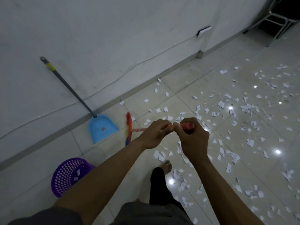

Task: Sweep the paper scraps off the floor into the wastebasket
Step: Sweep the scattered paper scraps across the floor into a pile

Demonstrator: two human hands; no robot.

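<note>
Both my hands grip the orange-red broom handle, my left hand (155, 133) lower on it and my right hand (193, 135) around its red top end. The broom head (128, 127), with orange, yellow and blue bristles, rests on the tiled floor beside a blue dustpan (101, 128). The dustpan's long grey handle leans on the wall. A purple mesh wastebasket (69, 174) stands at the lower left with a few scraps inside. White paper scraps (235, 120) lie scattered over the floor to the right and under my arms.
A white wall with a thin cable and a socket (203, 31) runs along the left. A metal-legged chair or table frame (274, 21) stands at the far right corner. My bare foot (167, 166) is on the floor below my hands.
</note>
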